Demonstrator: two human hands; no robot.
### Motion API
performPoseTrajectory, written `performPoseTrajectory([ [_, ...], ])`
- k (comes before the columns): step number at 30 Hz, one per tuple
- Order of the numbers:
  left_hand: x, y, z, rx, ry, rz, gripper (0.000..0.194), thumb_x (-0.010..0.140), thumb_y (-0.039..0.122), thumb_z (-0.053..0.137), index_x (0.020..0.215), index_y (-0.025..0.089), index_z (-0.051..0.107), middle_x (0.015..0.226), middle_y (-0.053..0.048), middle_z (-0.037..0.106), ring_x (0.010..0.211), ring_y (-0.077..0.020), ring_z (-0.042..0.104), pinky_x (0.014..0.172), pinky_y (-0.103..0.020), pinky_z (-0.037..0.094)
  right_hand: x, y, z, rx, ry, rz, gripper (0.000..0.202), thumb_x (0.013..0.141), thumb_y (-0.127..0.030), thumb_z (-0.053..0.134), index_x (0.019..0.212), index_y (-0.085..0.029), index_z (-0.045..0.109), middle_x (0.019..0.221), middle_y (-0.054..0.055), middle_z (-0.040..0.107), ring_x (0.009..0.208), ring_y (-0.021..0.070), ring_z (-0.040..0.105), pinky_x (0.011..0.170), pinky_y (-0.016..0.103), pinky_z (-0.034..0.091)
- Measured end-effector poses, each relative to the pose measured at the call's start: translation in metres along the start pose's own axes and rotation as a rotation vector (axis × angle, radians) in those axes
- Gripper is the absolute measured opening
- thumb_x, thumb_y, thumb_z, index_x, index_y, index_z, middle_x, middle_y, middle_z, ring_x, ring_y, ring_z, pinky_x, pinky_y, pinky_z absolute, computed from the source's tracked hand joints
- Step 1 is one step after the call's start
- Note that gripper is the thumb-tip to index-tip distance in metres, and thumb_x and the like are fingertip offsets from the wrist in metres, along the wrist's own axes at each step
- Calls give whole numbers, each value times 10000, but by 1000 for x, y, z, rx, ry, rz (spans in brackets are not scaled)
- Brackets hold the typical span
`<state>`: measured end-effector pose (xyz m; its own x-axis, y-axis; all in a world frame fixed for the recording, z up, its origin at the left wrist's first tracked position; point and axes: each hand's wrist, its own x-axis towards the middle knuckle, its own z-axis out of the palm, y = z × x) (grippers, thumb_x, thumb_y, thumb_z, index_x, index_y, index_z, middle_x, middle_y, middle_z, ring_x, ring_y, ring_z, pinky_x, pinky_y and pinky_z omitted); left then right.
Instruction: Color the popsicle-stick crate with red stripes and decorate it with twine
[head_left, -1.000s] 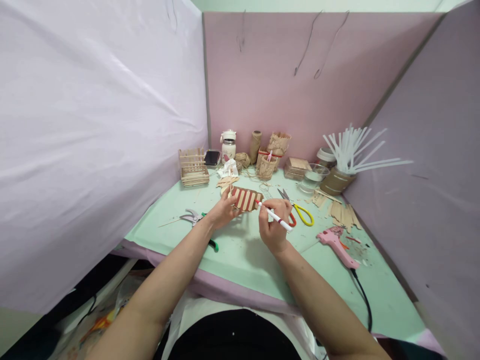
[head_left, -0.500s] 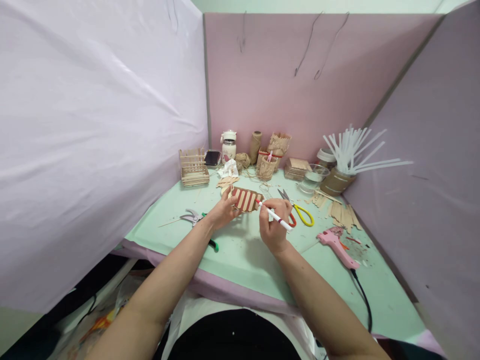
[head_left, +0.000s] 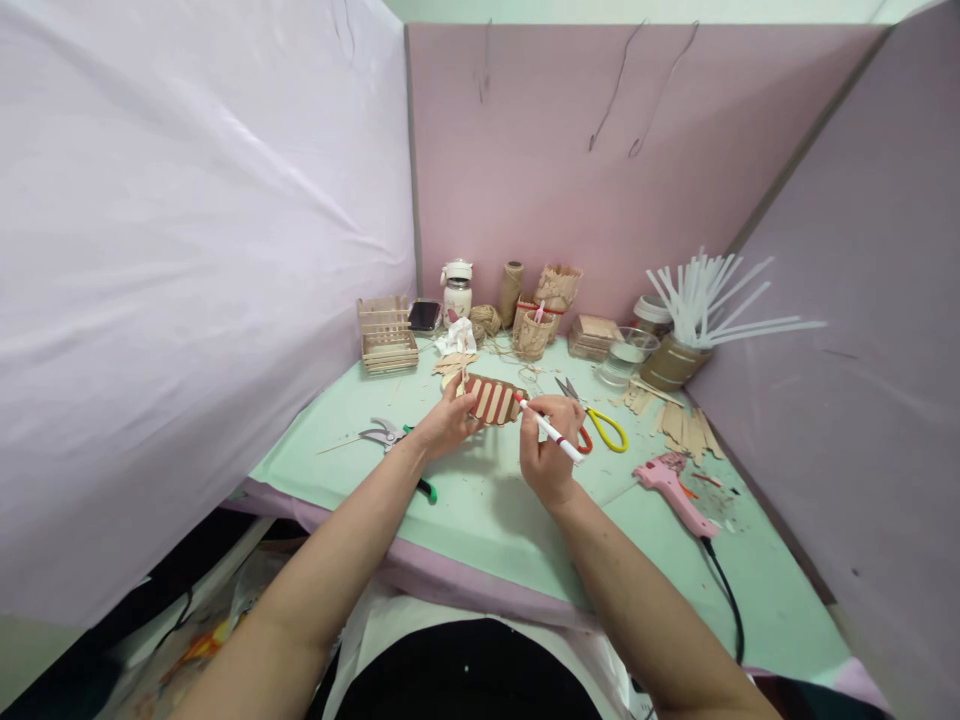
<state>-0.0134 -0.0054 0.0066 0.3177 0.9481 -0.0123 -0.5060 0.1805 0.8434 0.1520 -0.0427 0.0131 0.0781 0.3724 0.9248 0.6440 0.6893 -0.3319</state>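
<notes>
Above the green table (head_left: 480, 510), my left hand (head_left: 448, 424) grips a small wooden craft piece (head_left: 493, 400) by its left end. Red and pale wood stripes alternate across the piece. My right hand (head_left: 550, 450) is closed around a white marker (head_left: 553, 434), whose red tip meets the piece near its right end. Scissors (head_left: 609, 430) with red and yellow handles lie just behind my right hand. Pruning shears (head_left: 384, 434) rest to the left of my left hand, partly hidden by it.
A pink glue gun (head_left: 679, 496) with a black cord lies at the right, near loose wooden sticks (head_left: 686, 432). Along the back stand a stick basket (head_left: 388, 340), a bottle (head_left: 457, 292), twine (head_left: 511, 294), a clear bowl (head_left: 627, 358) and a holder of white glue sticks (head_left: 672, 364).
The marker tip has shifted very slightly up and right on the striped piece, with my right hand. My left hand keeps its hold.
</notes>
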Motion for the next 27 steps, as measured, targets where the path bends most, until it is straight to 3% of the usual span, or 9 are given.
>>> performPoseTrajectory([
  [11,2,0,1,12,28,42,684,730,364,753,1315,354,399,1214,-32,622,1027,-195,643,942,-377,463,-1,-1,0,25,-67,-12,108,844,-150,500,773,-218,458,701,-29,577,677,148,553,860,392,349],
  [20,1,0,0,14,15,16,695,721,345,757,1319,346,402,1248,-37,601,1067,-186,620,918,-350,466,1,0,0,-34,-49,-2,54,874,-162,491,882,-214,507,811,17,608,795,176,568,841,379,341],
  [27,1,1,2,17,52,46,715,714,345,767,1323,359,393,1247,-34,600,1031,-182,632,903,-350,480,0,0,0,-6,-72,-17,105,845,-152,495,779,-218,449,708,-24,579,680,151,543,851,388,339],
])
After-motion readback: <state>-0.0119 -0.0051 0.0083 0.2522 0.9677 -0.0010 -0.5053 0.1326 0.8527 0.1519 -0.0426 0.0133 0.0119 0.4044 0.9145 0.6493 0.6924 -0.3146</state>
